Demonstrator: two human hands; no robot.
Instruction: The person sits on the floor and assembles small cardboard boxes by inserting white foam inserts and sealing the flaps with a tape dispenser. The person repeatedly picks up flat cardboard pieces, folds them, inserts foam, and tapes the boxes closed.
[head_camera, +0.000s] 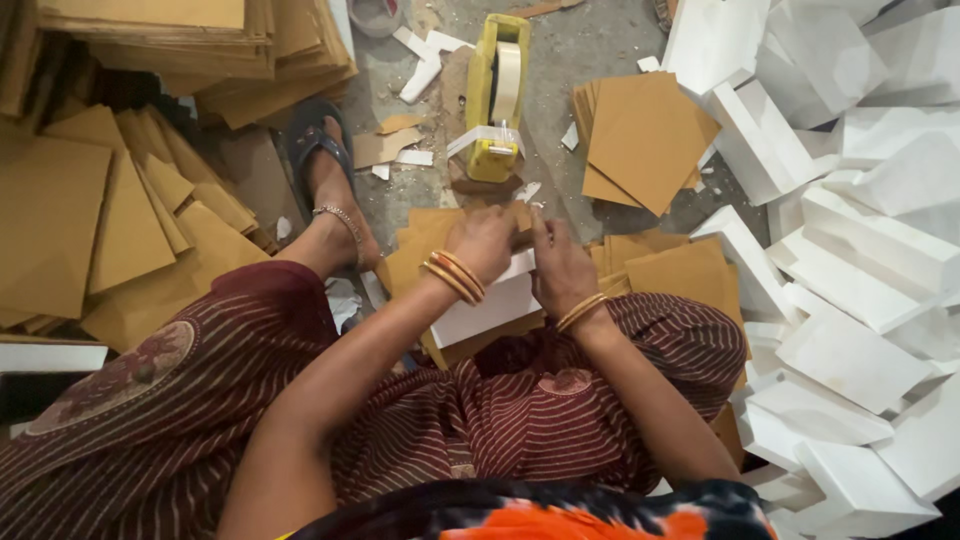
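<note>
Left hand and right hand both curled, pinching a white folded box over the lap — fingers meet at its top edge. Yellow tape dispenser just ahead on the floor; brown card sheets beyond, white boxes heaped to the right.

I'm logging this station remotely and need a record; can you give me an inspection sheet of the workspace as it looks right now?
Surface: bare grey floor, littered with paper scraps.
Job's things: white box piece over brown cards, held by both hands; yellow tape dispenser just beyond.
Clutter: brown card stacks at left, brown card pile ahead, heap of white boxes at right.
Grippers: left hand and right hand gripping the box's top edge.
Cables: nothing seen.
Surroundings: sandalled foot.
</note>
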